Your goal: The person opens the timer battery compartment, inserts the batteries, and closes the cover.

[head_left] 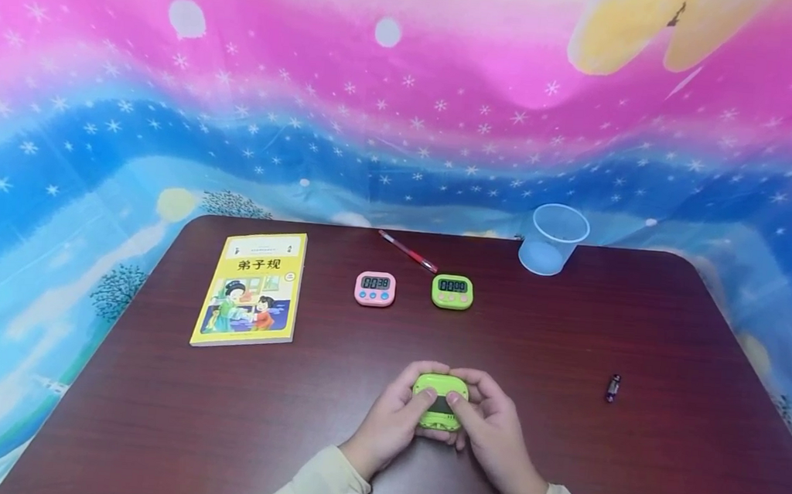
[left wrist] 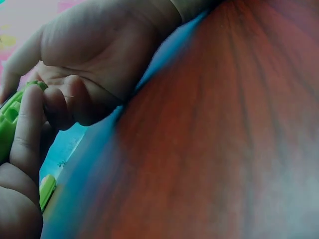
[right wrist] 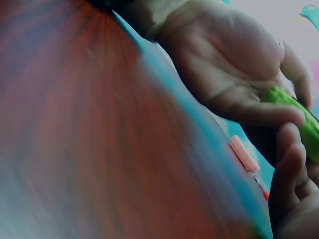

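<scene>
My left grip [head_left: 392, 421] and right grip [head_left: 489, 429] both clasp the green timer [head_left: 439, 405] just above the counter [head_left: 561, 461]. Thumbs pressing its back could, I judge, make it slip down.

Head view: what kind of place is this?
Probably a staged tabletop recording setup, not a lived-in room: a dark brown wooden table, a pink-and-blue starry printed backdrop cloth hung behind it, and a yellow illustrated children's book laid out neatly.

Your thumbs hide much of the held green timer [head_left: 439, 405]; beside it, the small dark object [head_left: 612, 387] is too tiny to identify.
</scene>
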The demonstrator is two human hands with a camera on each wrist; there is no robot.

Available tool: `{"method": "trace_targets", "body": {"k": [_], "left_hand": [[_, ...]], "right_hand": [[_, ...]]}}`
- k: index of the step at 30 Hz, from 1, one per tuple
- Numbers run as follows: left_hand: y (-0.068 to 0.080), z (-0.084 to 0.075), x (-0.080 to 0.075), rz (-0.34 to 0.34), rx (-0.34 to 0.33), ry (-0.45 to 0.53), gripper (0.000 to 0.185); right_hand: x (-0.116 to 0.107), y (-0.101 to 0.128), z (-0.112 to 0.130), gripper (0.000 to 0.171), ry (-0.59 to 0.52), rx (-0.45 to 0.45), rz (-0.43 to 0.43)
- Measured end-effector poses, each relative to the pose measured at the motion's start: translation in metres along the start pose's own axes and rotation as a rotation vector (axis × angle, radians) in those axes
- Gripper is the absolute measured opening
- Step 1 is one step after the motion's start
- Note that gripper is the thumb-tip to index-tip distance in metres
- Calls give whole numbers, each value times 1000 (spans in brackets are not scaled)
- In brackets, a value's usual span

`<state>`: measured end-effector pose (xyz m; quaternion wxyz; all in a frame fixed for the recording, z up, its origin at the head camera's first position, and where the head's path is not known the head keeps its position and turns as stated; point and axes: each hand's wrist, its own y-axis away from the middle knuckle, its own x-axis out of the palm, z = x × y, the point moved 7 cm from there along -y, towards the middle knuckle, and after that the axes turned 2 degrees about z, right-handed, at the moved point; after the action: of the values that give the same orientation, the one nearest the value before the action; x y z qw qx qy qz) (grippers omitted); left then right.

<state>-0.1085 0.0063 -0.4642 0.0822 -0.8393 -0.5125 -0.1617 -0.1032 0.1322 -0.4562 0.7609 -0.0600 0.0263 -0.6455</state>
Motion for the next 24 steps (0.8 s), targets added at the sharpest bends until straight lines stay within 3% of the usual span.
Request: {"method": "trace_targets", "body": {"k": [4,20,24], "left_hand": [[0,-1,0,-12,17,-79,29],[-2,8,-4,-97,22,-112,23],[-1,7,-8,-106,7,-119,25]], "right_hand": [[2,0,1,20,26,1,-60],[-1,-1,-5,7,149,80,-177],[-5,-2,-1,14,213,30,-164]]}}
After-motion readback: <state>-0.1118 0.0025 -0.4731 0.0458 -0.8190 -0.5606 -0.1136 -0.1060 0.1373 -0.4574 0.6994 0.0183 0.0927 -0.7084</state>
